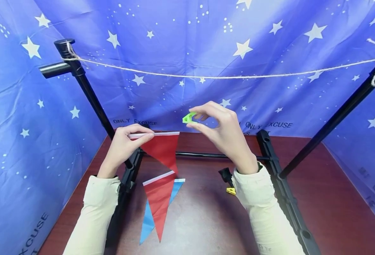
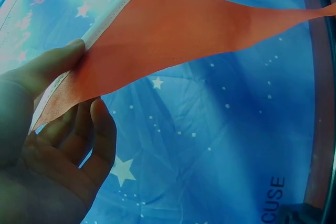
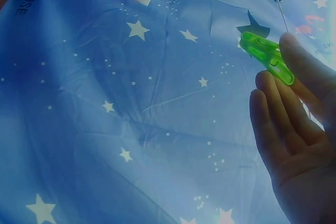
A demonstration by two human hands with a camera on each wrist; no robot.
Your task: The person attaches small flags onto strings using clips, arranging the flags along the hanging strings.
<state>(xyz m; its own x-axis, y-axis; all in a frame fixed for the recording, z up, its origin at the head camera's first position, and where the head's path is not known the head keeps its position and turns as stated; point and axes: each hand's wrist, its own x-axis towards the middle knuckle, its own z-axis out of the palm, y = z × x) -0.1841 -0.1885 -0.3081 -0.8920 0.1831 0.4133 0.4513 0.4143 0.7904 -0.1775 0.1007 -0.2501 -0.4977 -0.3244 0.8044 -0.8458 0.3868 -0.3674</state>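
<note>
My left hand (image 1: 123, 145) pinches a red pennant (image 1: 163, 150) by its white top band, thumb in front and fingers behind. The pennant hangs point down; in the left wrist view the red cloth (image 2: 173, 30) stretches away from the thumb. My right hand (image 1: 222, 134) holds a bright green clothespin (image 1: 188, 118) between thumb and fingertips, in the air right of the pennant. In the right wrist view the green clothespin (image 3: 266, 56) shows side-on. Above both hands a white string (image 1: 187, 76) runs across, with nothing hanging on it.
Black posts (image 1: 92, 95) carry the string's tied ends. On the brown table (image 1: 200, 219) lie another red pennant (image 1: 160, 198) and a blue pennant (image 1: 147, 223) partly under it. A yellow clothespin (image 1: 230, 191) and a black object (image 1: 225, 176) lie beside the right sleeve. Starry blue cloth surrounds the table.
</note>
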